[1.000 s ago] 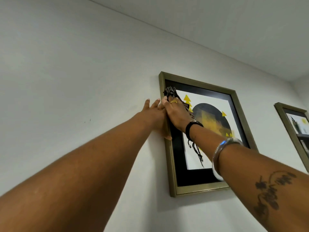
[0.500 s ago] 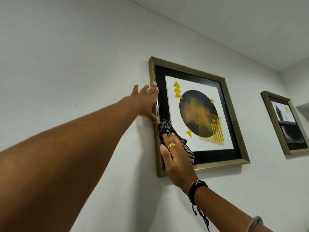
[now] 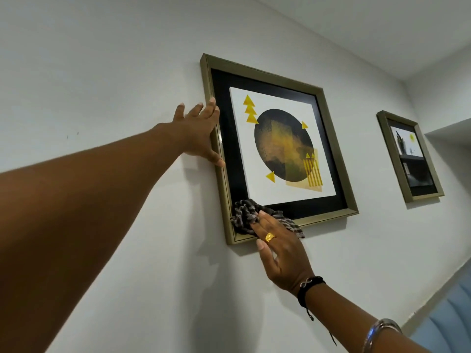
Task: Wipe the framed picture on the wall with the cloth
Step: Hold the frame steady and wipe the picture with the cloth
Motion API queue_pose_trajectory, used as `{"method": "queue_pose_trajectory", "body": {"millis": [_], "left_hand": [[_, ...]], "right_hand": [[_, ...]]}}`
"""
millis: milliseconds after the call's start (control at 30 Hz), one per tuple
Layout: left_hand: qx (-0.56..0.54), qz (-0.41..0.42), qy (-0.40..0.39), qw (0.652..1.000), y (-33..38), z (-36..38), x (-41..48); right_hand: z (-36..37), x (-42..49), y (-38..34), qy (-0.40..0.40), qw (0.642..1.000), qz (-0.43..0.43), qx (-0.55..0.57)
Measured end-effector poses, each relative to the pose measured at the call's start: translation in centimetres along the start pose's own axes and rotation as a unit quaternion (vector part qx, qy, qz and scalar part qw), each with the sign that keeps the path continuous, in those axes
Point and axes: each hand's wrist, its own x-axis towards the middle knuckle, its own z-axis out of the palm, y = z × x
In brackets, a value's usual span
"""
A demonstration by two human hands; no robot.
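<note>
The framed picture (image 3: 280, 149) hangs on the wall (image 3: 102, 72). Left hand (image 3: 198, 136), grip wide, rests flat against its left edge. Right hand (image 3: 280, 256), fingers straight, presses the cloth (image 3: 244, 217) onto its lower-left corner.

Left hand (image 3: 197, 135) raised, spread flat; right hand (image 3: 283, 256) lower, outstretched.

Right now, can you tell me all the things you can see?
framed picture: 1, gold frame, black-yellow art, wall middle
second framed picture: 1, gold frame, wall right
cloth: 1, dark striped, first picture's bottom-left corner
wall: 1, white, behind everything
ceiling: 1, white, top right
padded thing: 1, blue, bottom right
ring: 1, gold, right hand
bracelet: 1, black, right wrist
bangle: 1, silver, right forearm
left hand: 1, flat on frame's left edge
right hand: 1, pressing the cloth
</note>
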Motion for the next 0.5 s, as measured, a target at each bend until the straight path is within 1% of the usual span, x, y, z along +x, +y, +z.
{"method": "queue_pose_trajectory", "body": {"millis": [100,167,267,367,500], "left_hand": [[0.005,0.0,-0.003,1.0,0.1,-0.3,0.0],[0.002,-0.004,-0.008,1.0,0.1,-0.2,0.0],[-0.01,-0.015,-0.011,1.0,0.3,-0.4,0.0],[-0.017,-0.028,-0.018,0.999,0.7,-0.5,0.2],[-0.027,-0.035,-0.018,0.999,1.0,-0.5,0.2]], "right_hand": [[-0.2,0.0,0.5,0.0,1.0,-0.008,-0.017],[-0.2,-0.4,1.0,0.012,0.999,0.007,-0.03],[-0.6,-1.0,2.8,0.043,0.995,0.086,-0.033],[-1.5,-0.9,5.1,0.057,0.984,0.163,-0.037],[-2.6,-0.2,8.5,0.053,0.952,0.297,-0.06]]}}
